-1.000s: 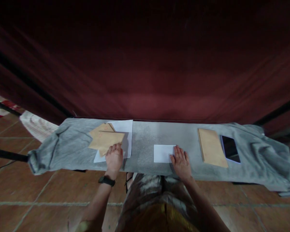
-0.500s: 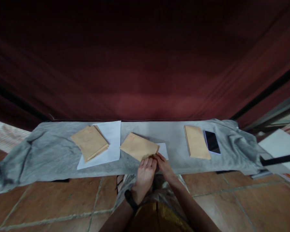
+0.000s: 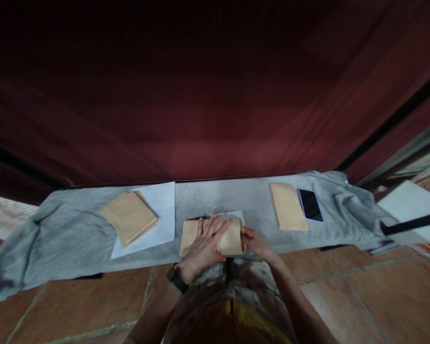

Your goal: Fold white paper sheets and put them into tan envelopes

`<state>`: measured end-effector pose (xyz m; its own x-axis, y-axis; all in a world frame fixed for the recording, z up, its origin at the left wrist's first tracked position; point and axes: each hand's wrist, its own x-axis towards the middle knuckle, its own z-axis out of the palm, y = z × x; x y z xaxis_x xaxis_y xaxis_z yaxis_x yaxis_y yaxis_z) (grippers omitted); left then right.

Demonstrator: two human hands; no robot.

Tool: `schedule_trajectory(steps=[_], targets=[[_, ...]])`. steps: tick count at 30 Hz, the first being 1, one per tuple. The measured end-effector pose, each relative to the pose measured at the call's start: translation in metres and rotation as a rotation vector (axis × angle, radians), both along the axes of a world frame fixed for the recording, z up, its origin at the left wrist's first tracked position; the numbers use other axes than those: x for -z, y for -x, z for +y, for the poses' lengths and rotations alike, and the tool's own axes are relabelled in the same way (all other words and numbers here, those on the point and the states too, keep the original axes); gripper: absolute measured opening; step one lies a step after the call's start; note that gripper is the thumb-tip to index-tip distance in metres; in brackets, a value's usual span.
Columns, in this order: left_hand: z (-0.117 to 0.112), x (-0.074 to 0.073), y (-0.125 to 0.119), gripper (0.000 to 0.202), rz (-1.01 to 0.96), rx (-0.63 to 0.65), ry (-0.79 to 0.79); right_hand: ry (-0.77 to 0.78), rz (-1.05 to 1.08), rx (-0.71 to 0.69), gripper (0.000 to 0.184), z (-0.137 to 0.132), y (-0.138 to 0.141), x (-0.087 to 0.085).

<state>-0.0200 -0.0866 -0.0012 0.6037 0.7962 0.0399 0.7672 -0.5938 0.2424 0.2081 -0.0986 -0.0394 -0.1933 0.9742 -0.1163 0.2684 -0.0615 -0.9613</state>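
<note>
A brown envelope [image 3: 232, 239] lies near the front edge of a grey-covered table [image 3: 215, 196], on top of a small white paper [image 3: 232, 215] whose far edge shows. My left hand [image 3: 204, 243] lies flat on the envelope with fingers spread. My right hand [image 3: 256, 241] pinches the envelope's right end at its opening.
To the left, a stack of brown envelopes [image 3: 129, 222] rests on a white sheet [image 3: 161, 210]. To the right lie another envelope stack [image 3: 287, 207] and a dark phone [image 3: 310, 205]. A dark red curtain [image 3: 215, 105] hangs behind the table. More white paper [image 3: 404, 203] lies at far right.
My left hand carried one envelope from the left stack to the middle and laid it over the small white paper. My right hand moved to the envelope's right end. The view shifted.
</note>
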Motion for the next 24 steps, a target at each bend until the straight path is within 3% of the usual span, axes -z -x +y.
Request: schedule_trajectory(steps=[6, 11, 13, 18, 24], targets=[[0.0, 0.012, -0.011, 0.122, -0.037, 0.006, -0.05, -0.054, -0.2, 0.174, 0.02, -0.002, -0.01, 0.004], [-0.004, 0.018, -0.017, 0.113, -0.033, -0.038, -0.129, -0.259, -0.363, 0.43, 0.031, -0.007, -0.009, -0.011], [-0.005, 0.018, -0.018, 0.113, -0.039, -0.054, -0.131, -0.222, -0.271, 0.385, 0.041, -0.008, -0.003, -0.016], [-0.008, 0.014, -0.017, 0.108, -0.044, -0.037, -0.132, 0.032, 0.087, 0.102, 0.054, -0.007, 0.014, -0.014], [-0.003, 0.015, 0.001, 0.118, -0.015, -0.022, -0.063, 0.144, 0.199, 0.164, 0.062, -0.006, 0.015, -0.004]])
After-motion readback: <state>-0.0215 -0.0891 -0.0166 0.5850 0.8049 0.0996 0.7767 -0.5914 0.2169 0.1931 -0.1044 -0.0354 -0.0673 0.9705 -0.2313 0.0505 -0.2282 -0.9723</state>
